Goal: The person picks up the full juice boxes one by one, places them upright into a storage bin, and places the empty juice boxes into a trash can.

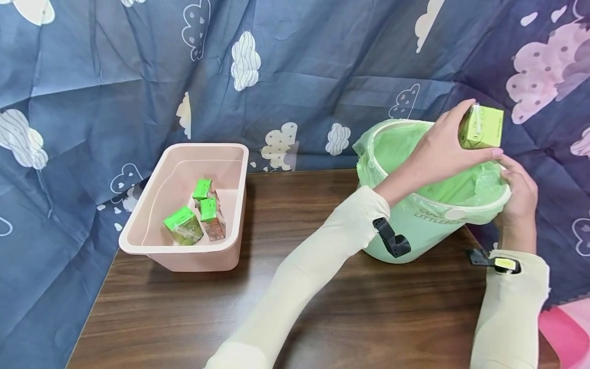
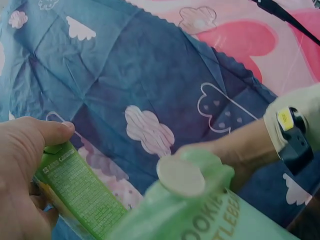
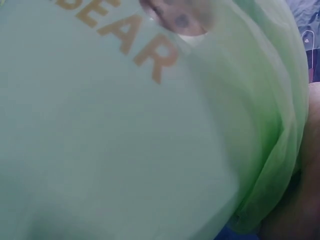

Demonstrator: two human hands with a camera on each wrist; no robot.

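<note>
In the head view my left hand (image 1: 444,146) grips a green drink carton (image 1: 481,127) between thumb and fingers, above the right side of the mint-green trash bin (image 1: 415,241). The left wrist view shows the printed side of this carton (image 2: 82,192). My right hand (image 1: 518,192) holds the bin's right rim, over a thin green bag (image 1: 396,148) that lines it. The bin leans to the right. Its wall (image 3: 110,145) fills most of the right wrist view, where the fingers are out of sight.
A pink plastic tub (image 1: 198,261) stands at the left on the brown wooden table (image 1: 299,220). Inside it lie a green-topped carton (image 1: 183,228) and two smaller cartons (image 1: 213,225) with green tops. Behind hangs a blue cloud-print cloth (image 1: 295,92).
</note>
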